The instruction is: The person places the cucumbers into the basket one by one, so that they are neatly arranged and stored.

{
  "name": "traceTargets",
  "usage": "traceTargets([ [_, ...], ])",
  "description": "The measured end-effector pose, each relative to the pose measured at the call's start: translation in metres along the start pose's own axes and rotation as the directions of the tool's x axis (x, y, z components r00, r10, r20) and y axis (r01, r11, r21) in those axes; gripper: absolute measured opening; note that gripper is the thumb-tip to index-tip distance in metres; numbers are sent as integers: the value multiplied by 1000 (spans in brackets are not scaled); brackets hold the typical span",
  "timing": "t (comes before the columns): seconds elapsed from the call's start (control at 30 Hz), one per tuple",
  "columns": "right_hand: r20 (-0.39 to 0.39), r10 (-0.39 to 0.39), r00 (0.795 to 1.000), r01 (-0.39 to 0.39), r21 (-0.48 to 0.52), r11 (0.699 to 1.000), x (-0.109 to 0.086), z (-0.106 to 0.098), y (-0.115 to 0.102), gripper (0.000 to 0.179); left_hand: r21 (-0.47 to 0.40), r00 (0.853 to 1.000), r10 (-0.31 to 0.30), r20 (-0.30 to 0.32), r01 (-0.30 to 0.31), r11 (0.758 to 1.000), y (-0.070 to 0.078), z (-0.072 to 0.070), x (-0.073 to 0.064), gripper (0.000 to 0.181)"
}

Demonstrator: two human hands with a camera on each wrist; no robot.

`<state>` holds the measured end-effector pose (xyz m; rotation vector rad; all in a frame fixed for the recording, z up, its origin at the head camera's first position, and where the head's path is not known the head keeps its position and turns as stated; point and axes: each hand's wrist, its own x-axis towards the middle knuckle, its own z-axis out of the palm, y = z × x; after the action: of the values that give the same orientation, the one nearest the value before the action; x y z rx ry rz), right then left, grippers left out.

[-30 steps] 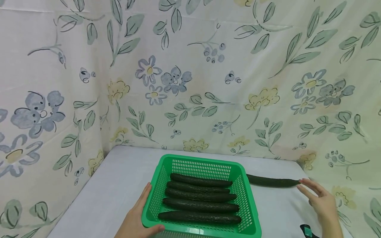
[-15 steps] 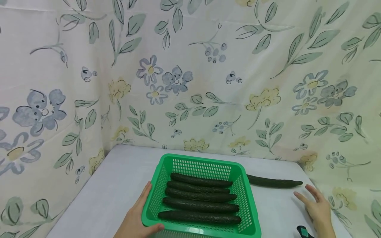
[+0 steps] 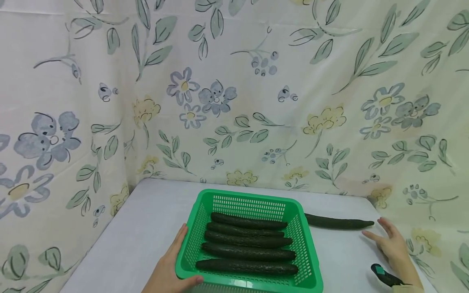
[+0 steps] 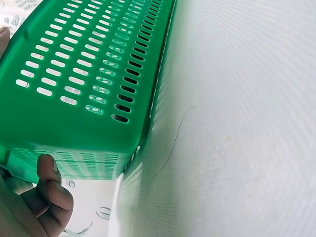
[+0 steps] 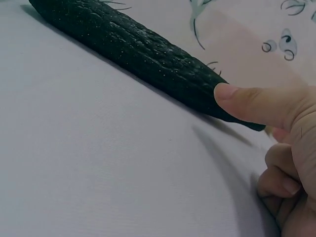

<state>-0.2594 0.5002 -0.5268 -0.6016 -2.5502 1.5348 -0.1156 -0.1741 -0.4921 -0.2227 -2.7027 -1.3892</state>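
Observation:
A green slotted plastic basket (image 3: 314,260) stands mid-table with several dark green cucumbers (image 3: 249,253) lying side by side in it. My left hand (image 3: 166,260) grips its near left corner. The thumb lies over the near rim and the fingers are on the left side; the left wrist view shows curled fingers (image 4: 60,195) against the basket wall. Right of the basket lies a single cucumber (image 3: 340,223), its left end hidden behind the basket. Beside its right tip is my right hand (image 3: 392,244), thumb and forefinger spread; in the right wrist view the thumb (image 5: 256,103) overlaps that tip.
The table (image 3: 157,207) has a white cover. Floral curtains (image 3: 238,154) hang behind it and along both sides. A black strap with a teal patch (image 3: 382,273) is at the right wrist. A thin hair (image 4: 176,140) lies on the cover near the basket.
My right hand has drawn back from the lone cucumber's tip, rightward and slightly nearer to me, with thumb and forefinger parting. The left hand and the basket have stayed put.

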Motion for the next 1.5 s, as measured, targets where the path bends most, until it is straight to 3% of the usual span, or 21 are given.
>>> traceTargets([
  [0.17, 156, -1, 988, 7, -40, 999, 9, -8, -2, 119, -3, 1000, 1, 2, -1, 1000, 0, 0, -1, 128],
  [0.3, 235, -32, 971, 51, -79, 996, 13, -12, -3, 118, 7, 1000, 9, -4, -9, 1000, 1, -1, -1, 129],
  [0.57, 261, -45, 964, 85, -143, 986, 10, -14, 0, 114, -7, 1000, -12, 3, 12, 1000, 1, 0, -1, 130],
  [0.8, 310, -19, 951, 92, -223, 971, 0, -17, -2, 98, -19, 1000, -9, 3, 9, 1000, 2, -1, -2, 129],
  [0.97, 289, -30, 957, 115, -281, 953, -9, -14, -1, 87, -28, 1000, -11, 1, 11, 1000, 2, 0, -2, 129],
  [1.2, 116, -126, 985, 156, -297, 942, -28, -5, 7, 77, -40, 1000, -24, 0, 24, 999, 2, 1, -1, 129],
  [1.3, 59, -124, 991, 135, -280, 950, -35, -2, 9, 75, -34, 1000, -29, 1, 29, 999, 2, 1, 0, 130],
  [1.5, 142, -81, 986, 116, -255, 960, -45, -2, 11, 79, -42, 999, -31, 9, 31, 999, 2, 0, 0, 130],
])
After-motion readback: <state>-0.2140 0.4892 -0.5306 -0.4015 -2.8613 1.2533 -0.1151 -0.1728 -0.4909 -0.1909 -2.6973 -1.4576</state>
